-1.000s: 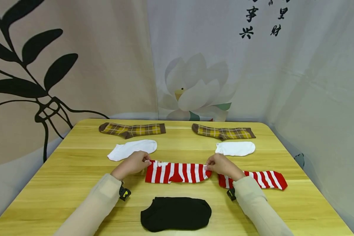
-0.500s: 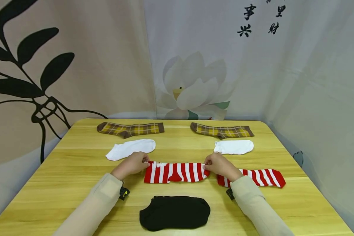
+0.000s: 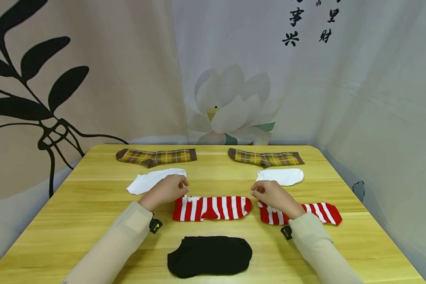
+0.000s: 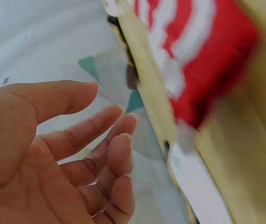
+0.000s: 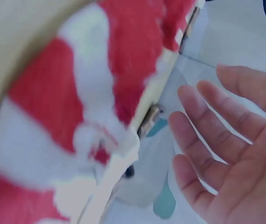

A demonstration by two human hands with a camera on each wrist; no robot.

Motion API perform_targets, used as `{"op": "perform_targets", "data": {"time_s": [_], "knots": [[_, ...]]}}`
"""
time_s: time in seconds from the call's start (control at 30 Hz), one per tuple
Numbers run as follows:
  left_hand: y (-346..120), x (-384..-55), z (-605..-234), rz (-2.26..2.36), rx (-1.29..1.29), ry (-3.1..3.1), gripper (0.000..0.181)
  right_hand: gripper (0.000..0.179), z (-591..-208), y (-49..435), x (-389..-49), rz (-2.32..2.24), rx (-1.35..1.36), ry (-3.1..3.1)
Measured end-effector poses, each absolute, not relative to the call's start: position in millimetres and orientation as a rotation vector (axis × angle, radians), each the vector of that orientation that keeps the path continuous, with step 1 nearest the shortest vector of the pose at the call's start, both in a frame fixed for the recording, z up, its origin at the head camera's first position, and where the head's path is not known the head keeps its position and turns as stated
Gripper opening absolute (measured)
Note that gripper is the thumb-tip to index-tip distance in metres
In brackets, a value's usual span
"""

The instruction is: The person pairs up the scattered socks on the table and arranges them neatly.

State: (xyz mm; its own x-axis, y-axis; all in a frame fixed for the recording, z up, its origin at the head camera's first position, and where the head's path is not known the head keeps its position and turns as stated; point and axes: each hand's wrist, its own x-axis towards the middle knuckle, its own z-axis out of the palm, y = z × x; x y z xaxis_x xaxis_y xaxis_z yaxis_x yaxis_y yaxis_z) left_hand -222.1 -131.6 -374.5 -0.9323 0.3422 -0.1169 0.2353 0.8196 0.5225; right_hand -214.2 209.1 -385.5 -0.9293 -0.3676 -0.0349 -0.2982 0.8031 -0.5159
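Observation:
A red-and-white striped sock (image 3: 213,208) lies flat across the middle of the table. My left hand (image 3: 165,190) hovers by its upper left corner, holding nothing; in the left wrist view the thumb and fingers are apart and loosely bent. My right hand (image 3: 277,196) is over the left part of a second striped sock (image 3: 321,213), partly hiding it. The right wrist view shows that palm bare, with relaxed, spread fingers. In front of both hands lies a black sock (image 3: 210,257).
Behind the hands lie a white sock (image 3: 145,182) on the left and another white sock (image 3: 285,176) on the right. Two brown-yellow plaid socks, the left plaid sock (image 3: 159,156) and the right plaid sock (image 3: 266,157), lie near the wooden table's (image 3: 74,221) far edge.
Both hands have let go of the middle striped sock's ends and lifted off. The left hand moved slightly up and right, the right hand slightly to the right. The sock stays flat.

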Motion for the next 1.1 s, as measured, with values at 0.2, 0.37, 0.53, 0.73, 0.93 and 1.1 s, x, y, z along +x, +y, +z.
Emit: {"op": "perform_targets", "data": {"time_s": [0.2, 0.37, 0.53, 0.73, 0.93, 1.1], "knots": [[-103.2, -224.8, -367.1, 0.84, 0.513, 2.733, 0.025, 0.022, -376.7, 234.6, -208.4, -0.767, -0.478, 2.901], [-81.5, -226.4, -361.7, 0.853, 0.536, 2.716, 0.025, 0.025, -370.9, 258.7, -202.8, -0.747, -0.444, 2.957], [-62.0, -227.9, -356.8, 0.83, 0.595, 2.716, 0.025, 0.027, -366.1, 284.2, -194.6, -0.754, -0.383, 2.971], [-36.4, -228.4, -354.3, 0.808, 0.671, 2.681, 0.026, 0.032, -365.3, 311.3, -184.0, -0.741, -0.27, 3.002], [-13.4, -227.1, -356.4, 0.805, 0.741, 2.656, 0.028, 0.035, -368.8, 329.6, -175.4, -0.716, -0.193, 3.021], [1.6, -227.1, -361.2, 0.794, 0.771, 2.639, 0.027, 0.036, -373.2, 345.2, -170.1, -0.705, -0.153, 3.031]]}}
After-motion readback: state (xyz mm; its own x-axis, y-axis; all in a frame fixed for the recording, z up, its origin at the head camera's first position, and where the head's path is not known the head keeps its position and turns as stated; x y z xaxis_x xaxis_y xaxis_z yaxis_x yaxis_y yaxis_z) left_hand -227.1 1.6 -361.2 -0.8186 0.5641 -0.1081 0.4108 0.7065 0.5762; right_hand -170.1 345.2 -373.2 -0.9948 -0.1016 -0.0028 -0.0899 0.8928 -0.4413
